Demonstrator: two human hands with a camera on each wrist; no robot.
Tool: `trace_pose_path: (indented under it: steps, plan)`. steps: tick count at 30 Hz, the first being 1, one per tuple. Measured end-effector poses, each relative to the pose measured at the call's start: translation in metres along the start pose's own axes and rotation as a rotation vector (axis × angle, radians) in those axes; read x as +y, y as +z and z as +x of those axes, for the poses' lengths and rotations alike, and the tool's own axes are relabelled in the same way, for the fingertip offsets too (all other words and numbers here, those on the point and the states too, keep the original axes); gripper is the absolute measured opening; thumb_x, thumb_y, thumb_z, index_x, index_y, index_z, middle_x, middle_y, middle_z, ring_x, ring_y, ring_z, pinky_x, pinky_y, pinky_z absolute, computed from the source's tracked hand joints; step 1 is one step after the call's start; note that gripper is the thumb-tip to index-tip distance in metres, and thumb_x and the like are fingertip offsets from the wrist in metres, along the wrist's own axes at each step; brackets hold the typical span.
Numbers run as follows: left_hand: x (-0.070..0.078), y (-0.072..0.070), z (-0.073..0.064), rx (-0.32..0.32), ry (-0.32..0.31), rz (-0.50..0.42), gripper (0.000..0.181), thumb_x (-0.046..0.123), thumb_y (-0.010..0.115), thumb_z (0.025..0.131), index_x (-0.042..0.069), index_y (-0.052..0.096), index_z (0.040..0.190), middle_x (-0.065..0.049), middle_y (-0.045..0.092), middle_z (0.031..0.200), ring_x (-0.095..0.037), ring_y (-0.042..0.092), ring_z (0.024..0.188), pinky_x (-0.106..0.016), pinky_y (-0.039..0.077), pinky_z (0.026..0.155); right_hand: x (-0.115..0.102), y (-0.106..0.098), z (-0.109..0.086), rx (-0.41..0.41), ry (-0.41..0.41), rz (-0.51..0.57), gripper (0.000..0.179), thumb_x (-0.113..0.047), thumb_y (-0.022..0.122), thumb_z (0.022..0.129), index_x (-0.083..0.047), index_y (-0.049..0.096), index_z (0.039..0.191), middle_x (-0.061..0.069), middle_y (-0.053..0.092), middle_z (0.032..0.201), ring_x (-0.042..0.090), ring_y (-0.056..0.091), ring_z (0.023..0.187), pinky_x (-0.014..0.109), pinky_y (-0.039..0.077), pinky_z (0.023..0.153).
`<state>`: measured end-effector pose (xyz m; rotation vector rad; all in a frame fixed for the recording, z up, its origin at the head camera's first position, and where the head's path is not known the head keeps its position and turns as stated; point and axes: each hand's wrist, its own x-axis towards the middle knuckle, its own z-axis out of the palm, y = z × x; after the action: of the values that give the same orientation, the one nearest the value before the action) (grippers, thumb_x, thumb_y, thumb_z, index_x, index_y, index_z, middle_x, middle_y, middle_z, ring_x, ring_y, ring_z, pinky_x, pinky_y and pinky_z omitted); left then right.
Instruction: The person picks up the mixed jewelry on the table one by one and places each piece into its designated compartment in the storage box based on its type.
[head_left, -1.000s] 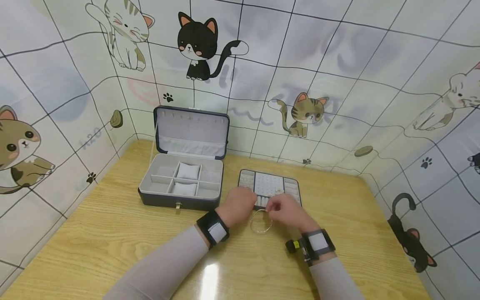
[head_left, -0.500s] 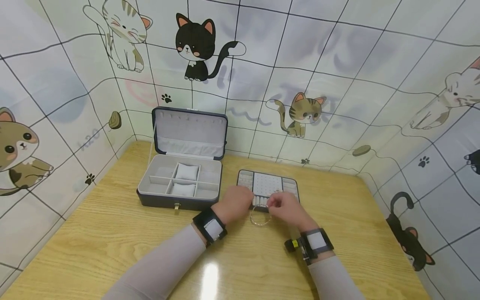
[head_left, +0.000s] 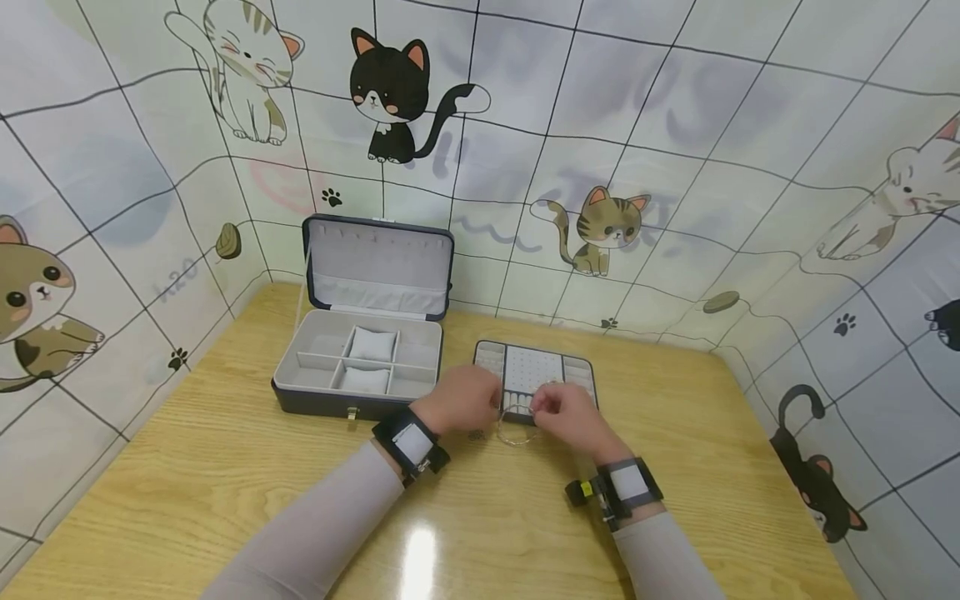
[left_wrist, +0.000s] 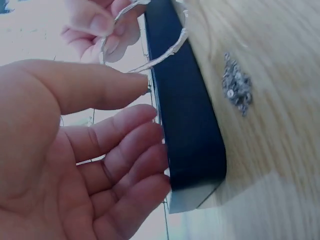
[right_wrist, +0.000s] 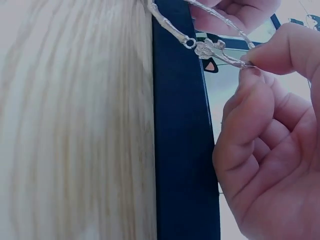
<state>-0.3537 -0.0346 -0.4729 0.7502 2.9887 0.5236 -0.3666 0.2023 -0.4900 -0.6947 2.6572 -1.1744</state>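
Note:
My right hand [head_left: 576,419] pinches a thin silvery bangle [head_left: 516,442] between thumb and fingertips. In the right wrist view the bangle [right_wrist: 170,28] shows a small leaf-like ornament and a ring joint near the pinch. It hangs in front of the near side of the jewelry tray [head_left: 534,367], overlapping it in the head view. My left hand [head_left: 463,398] is at the tray's left front corner, its loosely bent fingers apart from the thumb and nothing between them. In the left wrist view, the thumb tip of the left hand [left_wrist: 85,125] lies right by the bangle [left_wrist: 167,54].
A small heap of silvery jewelry [left_wrist: 236,85] lies on the wooden table [head_left: 480,517] in front of the tray. Left of the hands stands a dark jewelry box [head_left: 315,400], lid raised, with two small cushions [head_left: 372,343] in its compartments. A cat-print cloth [head_left: 510,125] hangs behind.
My left hand has drawn slightly left, away from the bangle, and the silvery heap beneath it now shows. The bangle has risen a little closer to the tray, still pinched by the right hand.

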Motion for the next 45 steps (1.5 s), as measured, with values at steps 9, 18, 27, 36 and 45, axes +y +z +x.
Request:
trace_pose_path:
  steps: [9, 18, 27, 36, 45]
  plan:
    - [-0.010, -0.005, -0.001, -0.018, -0.004, -0.125, 0.007, 0.027, 0.078, 0.089, 0.021, 0.074, 0.089, 0.009, 0.067, 0.079, -0.011, 0.060, 0.075, -0.029, 0.050, 0.070, -0.001, 0.005, 0.000, 0.023, -0.028, 0.019, 0.004, -0.007, 0.071, 0.086, -0.011, 0.072, 0.089, -0.001, 0.065, 0.079, 0.015, 0.057, 0.073, 0.025, 0.049, 0.064]
    - [-0.013, -0.001, 0.000, 0.004, 0.044, -0.384, 0.006, 0.014, 0.075, 0.094, 0.014, 0.073, 0.100, 0.006, 0.068, 0.083, -0.010, 0.061, 0.078, -0.028, 0.052, 0.076, -0.003, 0.008, 0.000, 0.023, -0.057, 0.049, 0.005, -0.011, 0.074, 0.095, -0.007, 0.073, 0.096, -0.001, 0.070, 0.085, 0.013, 0.060, 0.074, 0.024, 0.051, 0.066]
    - [-0.015, -0.004, 0.001, 0.026, 0.050, -0.482, 0.006, 0.012, 0.075, 0.096, 0.015, 0.071, 0.096, 0.006, 0.068, 0.080, -0.010, 0.061, 0.073, -0.027, 0.052, 0.068, -0.004, 0.006, 0.002, 0.056, -0.042, 0.046, 0.003, -0.012, 0.071, 0.097, -0.012, 0.075, 0.096, -0.001, 0.074, 0.092, 0.020, 0.064, 0.084, 0.028, 0.053, 0.073]
    - [-0.014, -0.009, 0.000, 0.020, 0.073, -0.477, 0.003, 0.010, 0.073, 0.097, 0.012, 0.071, 0.099, 0.005, 0.067, 0.080, -0.010, 0.060, 0.073, -0.026, 0.051, 0.067, 0.002, 0.003, 0.002, 0.060, -0.044, 0.027, 0.004, -0.013, 0.072, 0.097, -0.012, 0.076, 0.095, 0.000, 0.075, 0.092, 0.016, 0.063, 0.084, 0.027, 0.052, 0.075]
    - [-0.016, -0.016, -0.001, -0.008, 0.075, -0.483, 0.008, 0.010, 0.073, 0.096, 0.017, 0.071, 0.095, 0.005, 0.066, 0.078, -0.010, 0.059, 0.070, -0.027, 0.051, 0.065, 0.003, 0.005, 0.003, 0.073, 0.012, -0.070, 0.004, -0.014, 0.075, 0.095, -0.015, 0.075, 0.092, -0.003, 0.071, 0.086, 0.016, 0.059, 0.080, 0.028, 0.050, 0.073]
